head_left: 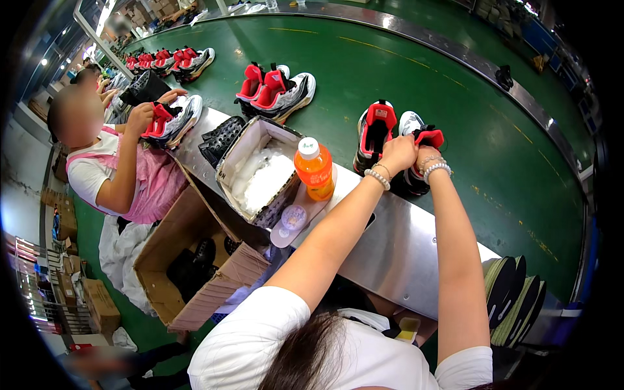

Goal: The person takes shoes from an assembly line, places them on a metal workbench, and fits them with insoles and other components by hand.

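Observation:
My left hand and my right hand are close together at the collar of a grey, white and black sneaker with a red lining. The fingers of both are curled on the shoe, and the fingertips are partly hidden. Its toe points away from me, and my hands cover much of its heel end. Just left of it stands a matching sneaker, its red tongue raised and touched by neither hand. Both shoes are on the green belt by the metal edge.
An orange drink bottle stands beside an open box with white stuffing. Below sits a cardboard carton with black shoe forms. More sneakers stand further left. A co-worker handles another sneaker. Stacked soles lie at right.

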Demonstrator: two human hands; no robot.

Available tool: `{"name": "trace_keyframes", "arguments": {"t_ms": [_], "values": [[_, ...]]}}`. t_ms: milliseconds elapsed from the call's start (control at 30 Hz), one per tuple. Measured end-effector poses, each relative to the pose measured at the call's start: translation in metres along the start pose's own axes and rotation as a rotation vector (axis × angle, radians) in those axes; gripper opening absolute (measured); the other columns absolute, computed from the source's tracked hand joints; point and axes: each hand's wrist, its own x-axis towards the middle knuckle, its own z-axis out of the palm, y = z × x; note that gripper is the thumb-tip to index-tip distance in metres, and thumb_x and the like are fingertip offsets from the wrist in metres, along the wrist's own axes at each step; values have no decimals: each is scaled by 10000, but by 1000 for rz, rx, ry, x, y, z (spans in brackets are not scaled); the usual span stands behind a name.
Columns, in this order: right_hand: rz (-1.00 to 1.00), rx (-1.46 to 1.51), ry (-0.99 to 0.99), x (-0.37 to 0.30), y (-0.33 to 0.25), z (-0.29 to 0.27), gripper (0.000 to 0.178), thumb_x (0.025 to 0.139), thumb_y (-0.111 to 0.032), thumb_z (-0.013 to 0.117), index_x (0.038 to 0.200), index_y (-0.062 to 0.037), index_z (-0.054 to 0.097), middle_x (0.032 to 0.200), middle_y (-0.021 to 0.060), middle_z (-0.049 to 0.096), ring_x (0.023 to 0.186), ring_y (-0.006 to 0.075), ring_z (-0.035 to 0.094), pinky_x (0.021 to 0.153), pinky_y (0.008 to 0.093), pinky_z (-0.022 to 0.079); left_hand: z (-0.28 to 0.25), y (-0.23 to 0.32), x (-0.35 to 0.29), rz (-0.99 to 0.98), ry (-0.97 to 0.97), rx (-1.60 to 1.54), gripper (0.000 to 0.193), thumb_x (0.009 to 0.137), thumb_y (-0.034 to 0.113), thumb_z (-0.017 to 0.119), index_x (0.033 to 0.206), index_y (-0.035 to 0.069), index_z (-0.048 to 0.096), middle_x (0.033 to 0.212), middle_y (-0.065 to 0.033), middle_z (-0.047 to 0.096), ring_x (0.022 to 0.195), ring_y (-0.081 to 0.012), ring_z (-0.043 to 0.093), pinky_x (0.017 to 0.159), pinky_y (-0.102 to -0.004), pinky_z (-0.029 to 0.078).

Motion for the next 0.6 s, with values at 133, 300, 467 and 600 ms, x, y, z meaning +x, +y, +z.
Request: {"name": "trace_keyframes", "arguments": {"t_ms": [133,300,467,600], "values": [[54,77,101,-6,-3,4,259,809,-198,443,921,-21,594,937,194,603,885,323,583,773,396,465,-2,0,0,-2,3,-16,274,819,255,427,907,38,569,817,-190,609,791,-348,584,707,-440,461],[24,289,238,-49,-23,-9,245,829,-166,404,912,-1,564,869,223,603,844,379,573,754,421,456,-4,-5,0,31,21,-67,284,809,263,452,922,32,570,797,-188,610,784,-350,585,706,-445,459],[-153,501,628,-115,-22,5,264,829,-144,455,1034,13,509,1197,223,446,1018,360,493,847,390,406,-16,12,-15,123,142,-58,249,759,155,549,966,15,556,965,-161,553,890,-329,535,759,-392,453],[-121,767,667,-174,14,38,285,842,-127,473,1094,5,483,1143,164,504,1024,270,506,881,329,383,-30,41,-33,380,417,-176,197,713,29,551,898,-39,540,994,-163,488,889,-315,510,761,-369,445]]}}
